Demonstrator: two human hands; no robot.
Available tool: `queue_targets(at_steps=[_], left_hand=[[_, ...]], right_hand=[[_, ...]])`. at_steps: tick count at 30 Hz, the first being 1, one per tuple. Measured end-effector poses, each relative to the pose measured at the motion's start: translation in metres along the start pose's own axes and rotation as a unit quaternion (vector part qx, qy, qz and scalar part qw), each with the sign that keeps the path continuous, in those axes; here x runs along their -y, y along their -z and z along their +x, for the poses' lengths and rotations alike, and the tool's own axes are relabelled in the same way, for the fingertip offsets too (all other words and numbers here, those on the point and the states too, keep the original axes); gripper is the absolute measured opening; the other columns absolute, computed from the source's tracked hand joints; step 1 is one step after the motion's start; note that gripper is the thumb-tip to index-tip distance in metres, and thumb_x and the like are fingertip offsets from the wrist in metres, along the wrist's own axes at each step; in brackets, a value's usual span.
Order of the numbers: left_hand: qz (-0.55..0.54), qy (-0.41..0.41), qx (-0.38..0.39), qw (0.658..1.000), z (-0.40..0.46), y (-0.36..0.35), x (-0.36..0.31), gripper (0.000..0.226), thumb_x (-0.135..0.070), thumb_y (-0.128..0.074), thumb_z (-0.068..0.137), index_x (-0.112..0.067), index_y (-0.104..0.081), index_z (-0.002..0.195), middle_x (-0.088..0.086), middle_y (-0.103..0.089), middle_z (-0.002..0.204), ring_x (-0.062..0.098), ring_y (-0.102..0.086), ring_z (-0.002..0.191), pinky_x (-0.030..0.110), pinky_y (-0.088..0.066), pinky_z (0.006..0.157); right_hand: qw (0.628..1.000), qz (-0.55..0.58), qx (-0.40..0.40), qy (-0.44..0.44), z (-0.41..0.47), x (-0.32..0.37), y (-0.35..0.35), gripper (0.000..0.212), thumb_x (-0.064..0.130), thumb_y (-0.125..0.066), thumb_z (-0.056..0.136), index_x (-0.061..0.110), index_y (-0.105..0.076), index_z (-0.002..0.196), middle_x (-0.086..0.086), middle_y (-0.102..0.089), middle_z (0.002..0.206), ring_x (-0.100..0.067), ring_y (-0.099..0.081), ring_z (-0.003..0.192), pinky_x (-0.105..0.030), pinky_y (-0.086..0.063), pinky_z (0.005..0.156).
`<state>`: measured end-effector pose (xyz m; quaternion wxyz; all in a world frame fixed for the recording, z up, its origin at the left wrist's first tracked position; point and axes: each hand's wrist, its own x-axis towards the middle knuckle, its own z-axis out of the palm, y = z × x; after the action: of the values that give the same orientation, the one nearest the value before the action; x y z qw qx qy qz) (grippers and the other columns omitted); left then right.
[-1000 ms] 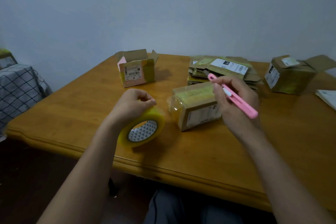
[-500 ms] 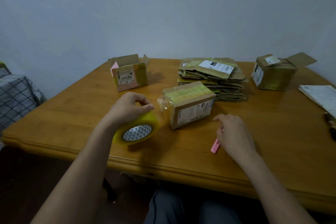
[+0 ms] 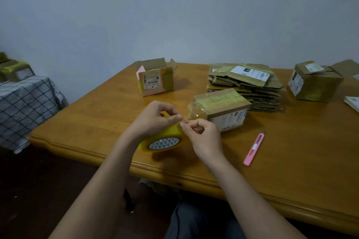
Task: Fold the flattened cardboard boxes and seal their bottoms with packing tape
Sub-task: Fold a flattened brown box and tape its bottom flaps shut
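**Inspector:** Largest first. The table (image 3: 291,153) carries a stack (image 3: 246,87) of flattened boxes at the far middle, untouched. An open box (image 3: 155,79) stands far left, another box (image 3: 314,83) far right.

**Clerk:** And the one in hand?

**Inspector:** The taped box (image 3: 223,108) lies on its side just in front of the stack, its end wrapped in tape, with a loose clear tail sticking out at its left end. Neither hand touches it.

**Clerk:** What has changed?

**Inspector:** A second ago the right hand held the cutter (image 3: 254,148) at that box. The cutter now lies on the table to the right, well apart from both hands. The strip looks cut and the seal on this box appears finished.

**Clerk:** The hands?

**Inspector:** The left hand (image 3: 155,118) grips the roll (image 3: 165,137) from above, tilted on the table near the front edge. The right hand (image 3: 204,134) has come across, its fingertips (image 3: 182,124) pinching at the roll's upper rim. I judge it is seeking the free end; the end itself I cannot make out.

**Clerk:** Meaning?

**Inspector:** The tape is being readied for the next box. The stack remains to be folded.
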<state>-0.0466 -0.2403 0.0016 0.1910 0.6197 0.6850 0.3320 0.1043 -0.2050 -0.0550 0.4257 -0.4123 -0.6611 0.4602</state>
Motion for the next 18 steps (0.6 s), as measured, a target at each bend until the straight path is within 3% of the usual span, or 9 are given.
queue_targets(at_steps=[6,9,11,14,18], left_hand=[[-0.046,-0.028,-0.019,0.998,-0.006,0.008,0.013,0.01,-0.033,-0.071,0.086,-0.034,-0.075,0.095,-0.014,-0.062,0.108,0.003,-0.057,0.1,0.027,-0.052,0.085],[-0.074,-0.027,-0.045,0.996,-0.015,0.015,0.027,0.044,-0.046,-0.072,0.073,-0.035,-0.069,0.115,-0.011,-0.061,0.118,0.002,-0.058,0.101,0.026,-0.053,0.084],[-0.142,-0.023,-0.06,0.988,-0.024,0.022,0.044,0.076,-0.054,-0.076,0.064,-0.046,-0.049,0.134,-0.008,-0.061,0.121,0.009,-0.062,0.099,0.024,-0.056,0.079],[-0.211,-0.012,-0.061,0.975,-0.039,0.038,0.079,0.101,-0.073,-0.083,0.044,-0.054,-0.043,0.135,-0.008,-0.059,0.124,0.003,-0.063,0.104,0.018,-0.054,0.078],[-0.257,0.012,-0.063,0.964,-0.058,0.047,0.121,0.109,-0.071,-0.088,0.034,-0.042,-0.05,0.132,-0.001,-0.056,0.131,0.006,-0.062,0.111,0.026,-0.056,0.084]], right_hand=[[0.996,-0.071,-0.038,0.042,0.005,0.002,-0.009,0.02,0.032,-0.063,0.093,0.014,-0.067,0.088,0.018,-0.057,0.083,0.014,-0.055,0.078,-0.003,-0.042,0.061],[0.992,-0.085,-0.052,0.074,0.009,0.004,-0.022,0.017,0.033,-0.064,0.092,0.018,-0.064,0.083,0.008,-0.066,0.093,-0.002,-0.061,0.083,-0.02,-0.052,0.068],[0.992,-0.082,-0.061,0.076,0.013,0.004,-0.032,0.017,0.032,-0.064,0.092,0.018,-0.063,0.081,0.01,-0.065,0.089,-0.002,-0.059,0.08,-0.016,-0.047,0.065],[0.995,-0.061,-0.069,0.045,0.017,-0.001,-0.05,0.02,0.031,-0.064,0.093,0.02,-0.059,0.076,0.012,-0.06,0.079,-0.003,-0.055,0.076,-0.011,-0.038,0.059],[0.998,0.005,-0.064,-0.008,0.024,-0.005,-0.086,0.022,0.032,-0.063,0.093,0.019,-0.06,0.076,0.003,-0.063,0.078,-0.011,-0.058,0.075,-0.019,-0.043,0.062]])
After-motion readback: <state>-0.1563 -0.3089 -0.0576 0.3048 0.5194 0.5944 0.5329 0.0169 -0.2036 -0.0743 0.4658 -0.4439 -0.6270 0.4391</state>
